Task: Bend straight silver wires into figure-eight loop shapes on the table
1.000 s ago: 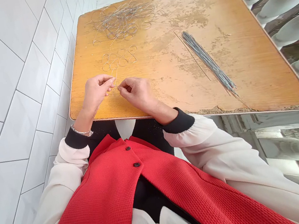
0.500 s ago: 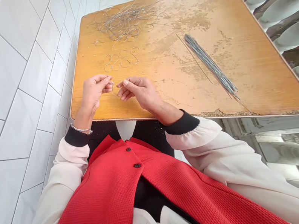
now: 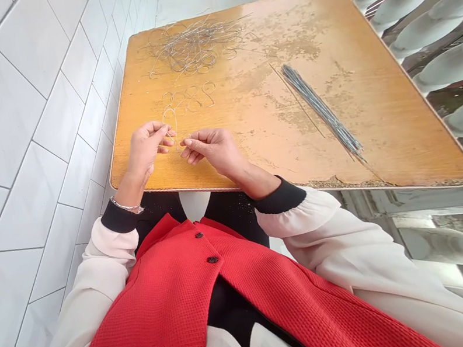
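Note:
My left hand [image 3: 145,149] and my right hand [image 3: 209,148] meet over the near left part of a worn wooden table [image 3: 357,75]. Both pinch a thin bent wire piece [image 3: 171,125], which loops between the fingertips. Just beyond the hands lies a short row of bent wire loops [image 3: 189,99]. Farther back sits a tangled pile of bent wires [image 3: 192,44]. A bundle of straight wires [image 3: 321,110] lies diagonally to the right of my right hand.
A white tiled wall [image 3: 17,114] runs along the table's left side. White balusters [image 3: 420,0] stand beyond the right edge. My red vest [image 3: 184,317] and white sleeves fill the foreground.
The hands stay close together on the wire and shift slightly; the wire now stands up in a taller loop between the fingertips. The view has tilted a little.

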Demonstrator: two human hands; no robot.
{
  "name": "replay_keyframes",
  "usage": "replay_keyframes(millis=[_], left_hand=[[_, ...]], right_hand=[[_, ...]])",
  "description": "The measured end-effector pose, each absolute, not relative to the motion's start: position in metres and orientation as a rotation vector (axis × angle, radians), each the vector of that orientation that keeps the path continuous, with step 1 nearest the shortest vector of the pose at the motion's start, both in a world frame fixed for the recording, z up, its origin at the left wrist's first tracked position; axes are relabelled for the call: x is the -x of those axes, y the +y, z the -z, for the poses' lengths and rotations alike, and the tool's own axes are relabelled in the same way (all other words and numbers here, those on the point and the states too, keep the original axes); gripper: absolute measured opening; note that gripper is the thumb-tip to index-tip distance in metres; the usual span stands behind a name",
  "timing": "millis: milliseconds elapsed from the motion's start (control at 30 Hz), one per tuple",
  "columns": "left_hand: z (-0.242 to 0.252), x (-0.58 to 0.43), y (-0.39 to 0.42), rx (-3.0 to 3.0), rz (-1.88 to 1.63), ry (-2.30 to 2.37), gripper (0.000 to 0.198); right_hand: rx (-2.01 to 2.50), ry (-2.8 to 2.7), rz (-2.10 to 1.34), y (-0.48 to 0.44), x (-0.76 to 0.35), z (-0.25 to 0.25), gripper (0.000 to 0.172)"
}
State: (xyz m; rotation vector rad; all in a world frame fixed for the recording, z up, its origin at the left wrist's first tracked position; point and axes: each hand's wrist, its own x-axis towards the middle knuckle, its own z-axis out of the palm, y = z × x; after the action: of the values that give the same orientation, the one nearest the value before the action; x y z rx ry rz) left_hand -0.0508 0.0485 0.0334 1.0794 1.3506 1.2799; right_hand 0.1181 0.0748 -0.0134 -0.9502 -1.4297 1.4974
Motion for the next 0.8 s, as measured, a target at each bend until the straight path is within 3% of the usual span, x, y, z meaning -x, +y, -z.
replay_keyframes(millis=[367, 800], left_hand=[[-0.026, 0.044, 0.049, -1.125, -1.233, 1.355, 0.015], [-0.017, 0.044, 0.047, -1.169, -1.281, 1.285, 0.013]], right_hand=[[0.916, -1.461, -1.465, 0.074, -0.118, 0.014, 0.036], [0.948, -1.436, -1.372, 0.083, -0.117, 0.015, 0.022]])
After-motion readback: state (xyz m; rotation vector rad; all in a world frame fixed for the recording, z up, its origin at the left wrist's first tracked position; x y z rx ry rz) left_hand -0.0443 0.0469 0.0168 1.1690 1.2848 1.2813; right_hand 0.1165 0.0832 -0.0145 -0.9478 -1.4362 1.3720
